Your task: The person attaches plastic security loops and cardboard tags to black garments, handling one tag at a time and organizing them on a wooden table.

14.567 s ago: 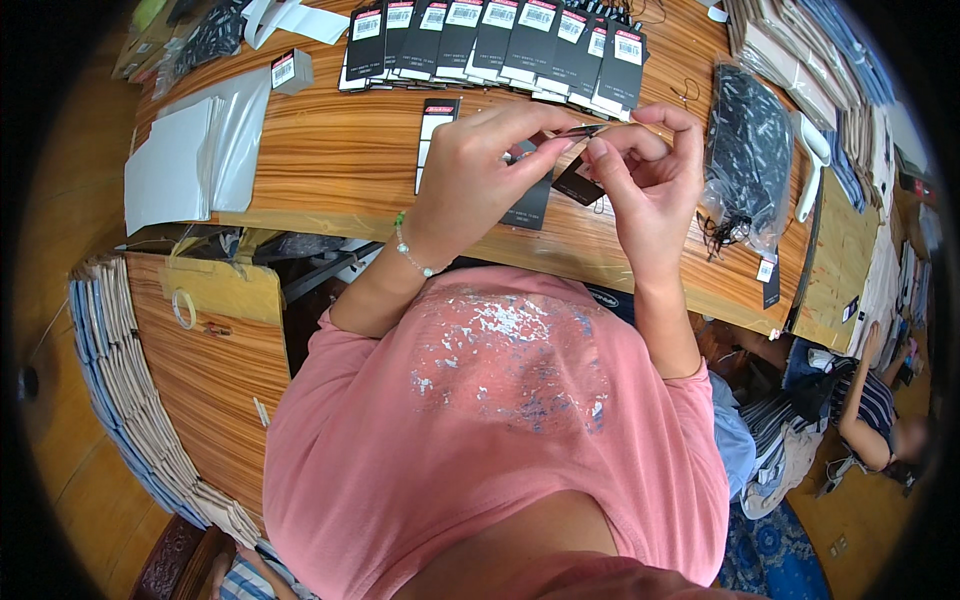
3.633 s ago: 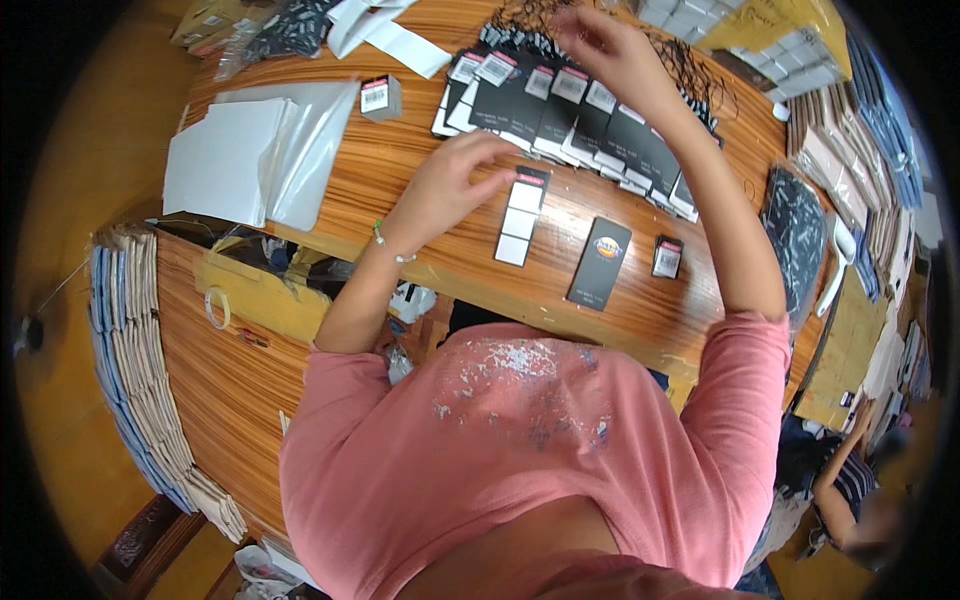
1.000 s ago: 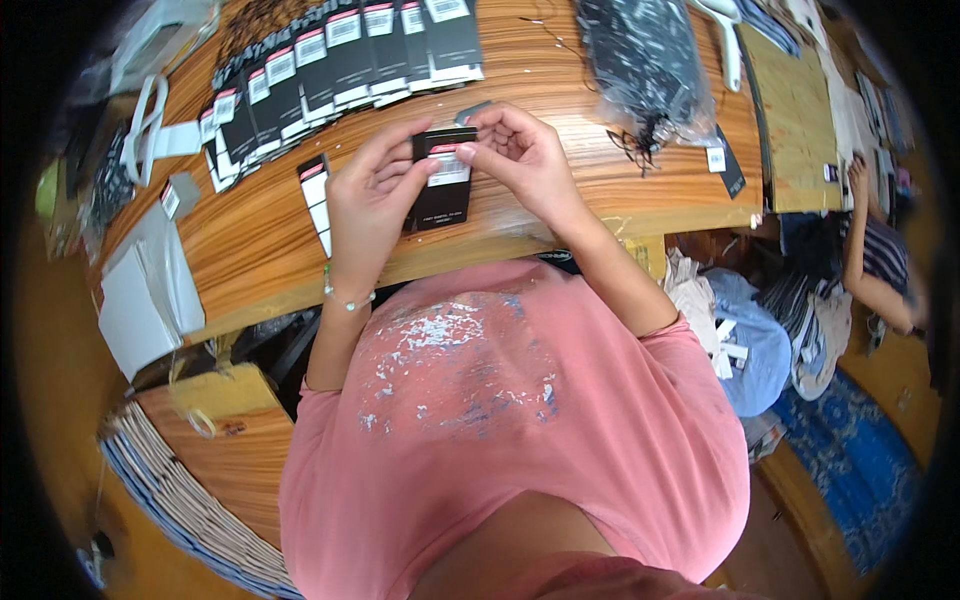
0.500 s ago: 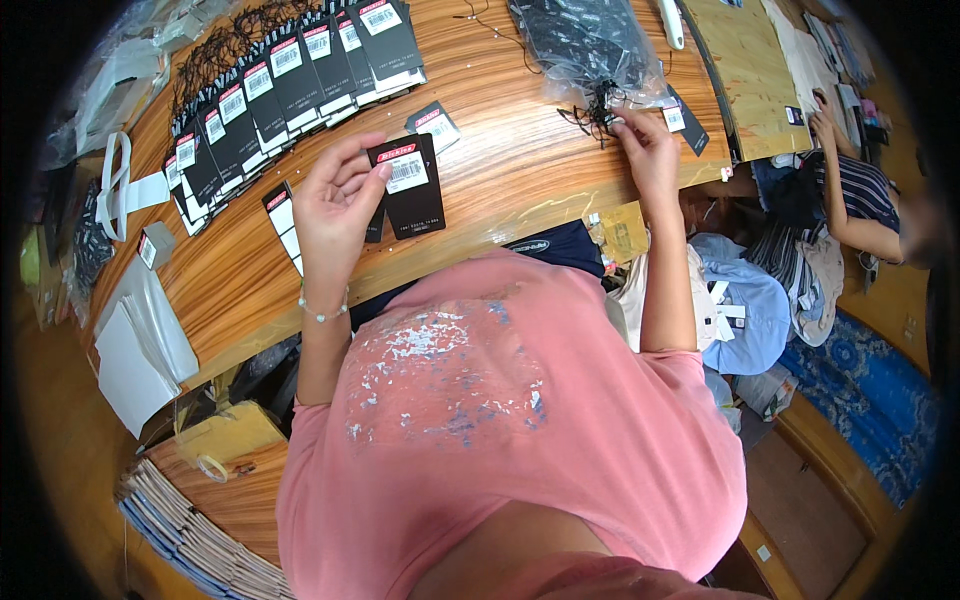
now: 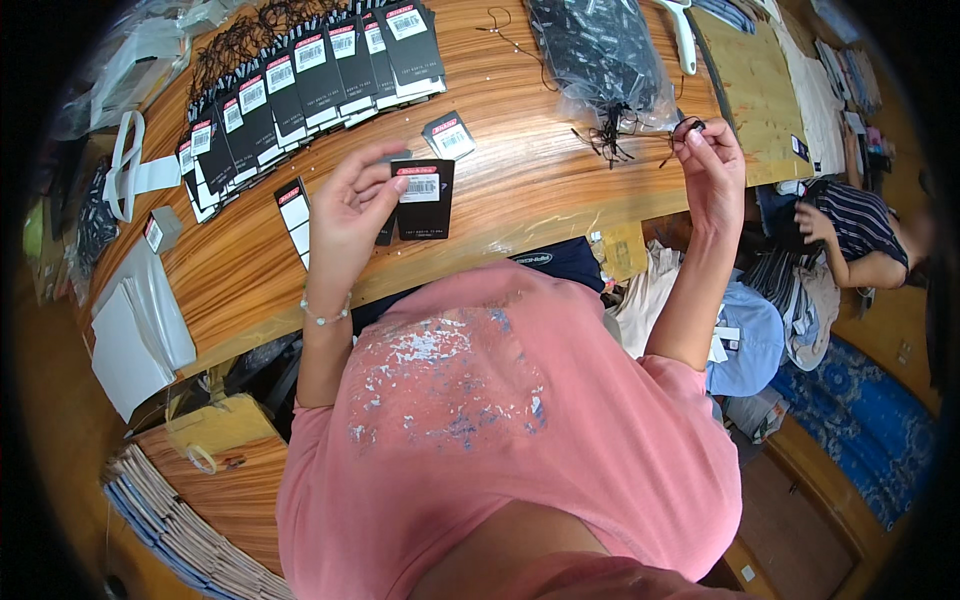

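Observation:
My left hand [image 5: 345, 210] is closed on a black hang tag [image 5: 425, 216] with a red band and a white barcode label, held above the table's near edge. Part of another dark card shows behind it, by my fingers. Raised at the right, my right hand [image 5: 712, 172] pinches a thin black tag string [image 5: 690, 123] between thumb and fingertips. Just left of it, a clear plastic bag [image 5: 598, 55] full of black strings lies on the table, some strings spilling from its mouth. A grey tag [image 5: 449, 136] lies beyond the held one.
Fanned rows of black hang tags [image 5: 318, 85] with strings cover the wooden table's [image 5: 500, 110] far left. White cards [image 5: 293, 215], a small box [image 5: 161, 229] and papers [image 5: 130, 340] lie further left. A white-handled tool [image 5: 683, 40] sits at the far right. Another person [image 5: 860, 220] works at right.
My right hand has drawn away from the bag's mouth, rightward, with a black string. My left hand keeps hold of the tag, dipping slightly. The whole view has shifted a little.

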### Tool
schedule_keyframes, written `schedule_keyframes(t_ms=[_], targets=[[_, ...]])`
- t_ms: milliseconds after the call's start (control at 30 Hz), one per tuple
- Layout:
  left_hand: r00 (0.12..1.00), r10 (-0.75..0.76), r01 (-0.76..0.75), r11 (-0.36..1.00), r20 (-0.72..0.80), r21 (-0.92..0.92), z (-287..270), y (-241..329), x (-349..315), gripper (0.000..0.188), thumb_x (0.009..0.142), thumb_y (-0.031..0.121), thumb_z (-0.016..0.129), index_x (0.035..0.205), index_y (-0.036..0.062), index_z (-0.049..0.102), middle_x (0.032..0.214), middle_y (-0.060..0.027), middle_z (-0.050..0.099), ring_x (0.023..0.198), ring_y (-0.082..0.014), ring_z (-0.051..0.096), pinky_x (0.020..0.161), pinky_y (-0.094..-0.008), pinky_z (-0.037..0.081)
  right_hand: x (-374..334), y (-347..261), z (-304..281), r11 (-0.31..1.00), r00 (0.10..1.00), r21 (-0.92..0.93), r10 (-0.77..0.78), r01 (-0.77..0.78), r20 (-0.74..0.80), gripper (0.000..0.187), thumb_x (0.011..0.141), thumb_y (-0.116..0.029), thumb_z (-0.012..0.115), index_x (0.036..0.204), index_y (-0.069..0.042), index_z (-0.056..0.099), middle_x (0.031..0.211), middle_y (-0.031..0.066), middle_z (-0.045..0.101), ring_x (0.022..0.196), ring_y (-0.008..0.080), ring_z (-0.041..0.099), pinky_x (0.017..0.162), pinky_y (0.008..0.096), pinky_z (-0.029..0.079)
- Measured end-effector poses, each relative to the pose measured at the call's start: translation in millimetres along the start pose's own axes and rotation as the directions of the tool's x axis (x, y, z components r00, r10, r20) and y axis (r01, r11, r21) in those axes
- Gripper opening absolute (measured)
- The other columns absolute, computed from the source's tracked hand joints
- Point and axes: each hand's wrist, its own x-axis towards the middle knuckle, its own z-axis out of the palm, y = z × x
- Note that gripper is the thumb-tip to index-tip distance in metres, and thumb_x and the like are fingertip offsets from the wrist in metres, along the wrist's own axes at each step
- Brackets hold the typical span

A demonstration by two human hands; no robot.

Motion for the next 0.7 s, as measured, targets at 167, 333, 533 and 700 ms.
schedule_keyframes(t_ms=[167,333,533,700], targets=[[0.989,-0.016,0.018,1.0,0.147,-0.013,3,-7,-3,0.016,0.083,0.001,0.055,0.099,-0.0045,0.057,0.097,-0.008,0.06,0.089,-0.0115,0.058,0.08,-0.0221,0.046,-8,1,55,0.985,0.985,0.167,0.001,-0.031,0.172,0.026,0.076,0.002,0.06,0.101,-0.001,0.053,0.086,0.0068,0.059,0.076,0.0125,0.055,0.071,0.0245,0.044],[0.96,0.137,-0.146,0.989,0.246,0.018,21,6,-2,0.012,0.081,-0.001,0.057,0.092,-0.0025,0.06,0.108,-0.009,0.057,0.087,-0.0124,0.058,0.079,-0.0226,0.046,-19,41,113,0.983,0.942,0.102,0.114,-0.153,0.315,0.025,0.074,0.007,0.06,0.098,0.001,0.056,0.091,0.0086,0.06,0.079,0.0099,0.055,0.072,0.0211,0.044],[0.956,0.117,-0.158,0.978,0.27,0.136,21,-4,-1,0.013,0.08,0.005,0.058,0.091,-0.001,0.062,0.099,-0.0073,0.06,0.075,-0.0097,0.054,0.064,-0.023,0.044,-27,58,150,0.976,0.923,0.069,0.171,-0.207,0.344,0.022,0.077,0.006,0.059,0.099,0.003,0.057,0.091,0.0113,0.063,0.083,0.0124,0.059,0.074,0.0235,0.047],[0.967,0.093,-0.121,0.987,0.237,0.103,20,-6,-2,0.013,0.08,0.005,0.058,0.09,-0.0025,0.062,0.084,-0.0067,0.064,0.071,-0.0114,0.057,0.065,-0.0236,0.045,-24,61,152,0.958,0.92,0.132,0.197,-0.254,0.339,0.022,0.08,0.001,0.057,0.102,0.003,0.057,0.095,0.0132,0.063,0.086,0.0125,0.058,0.078,0.0245,0.045]])
